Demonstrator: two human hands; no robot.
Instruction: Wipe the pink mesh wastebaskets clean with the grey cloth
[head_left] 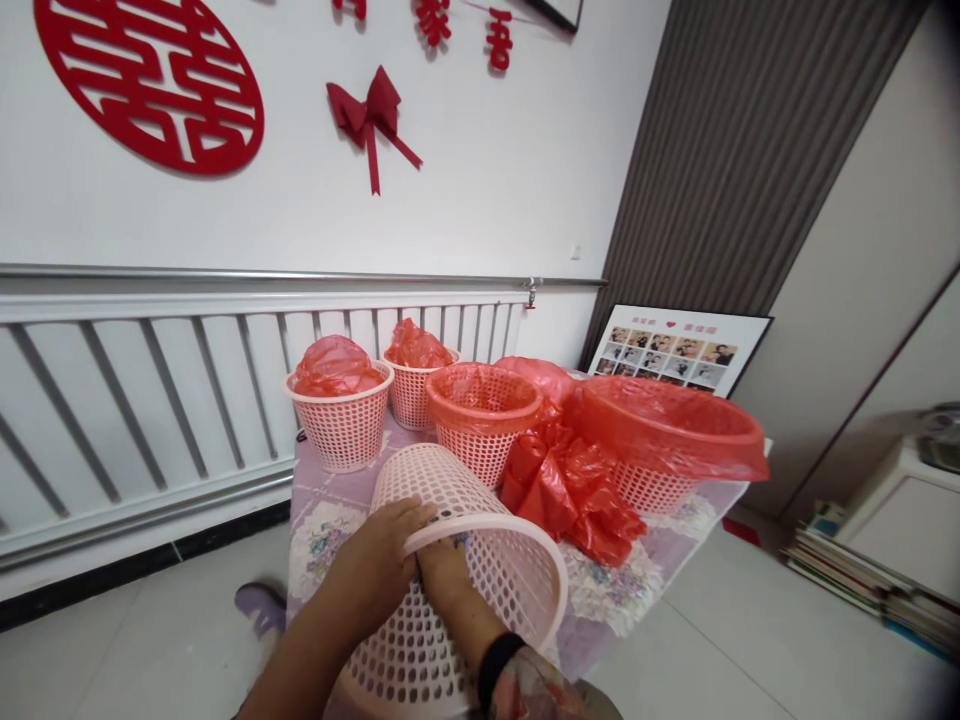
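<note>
A pale pink perforated plastic basket (442, 480) lies tilted at the table's front, its round opening facing me and to the right. My left hand (394, 545) is closed over the left side of its rim, fingers lying on the outer wall. Through the opening reaches my right hand (442, 570), close beside the left; its fingertips are hidden behind the rim. More pink perforated wall (412, 640) shows below my hands; I cannot tell whether it belongs to a second basket. A crumpled bundle of red plastic bags (562, 485) lies just right of the tilted basket.
Behind stand several pink baskets with red bags: one at left (339, 420), one at the back (416, 390), one in the middle (484, 440), a wide one at right (660, 480). A flowered cloth (322, 540) covers the table. Beyond is a radiator (150, 400).
</note>
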